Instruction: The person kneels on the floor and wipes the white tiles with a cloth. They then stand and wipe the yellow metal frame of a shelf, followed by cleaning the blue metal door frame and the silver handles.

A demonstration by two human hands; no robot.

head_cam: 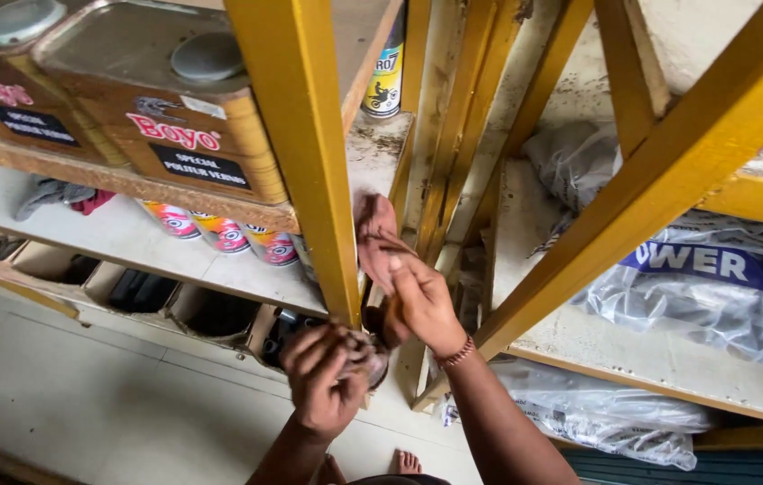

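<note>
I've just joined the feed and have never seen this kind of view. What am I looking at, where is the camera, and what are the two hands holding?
This is one camera worn on a person's head, looking down past yellow shelf posts to the floor. There is no machine, only bare hands. The right hand, with a bracelet at the wrist, pinches a brownish rag beside the post. The left hand, lower down, grips something dark and crumpled; I cannot tell what. On the shelves lie large tin cans, small spray cans and plastic bags.
</note>
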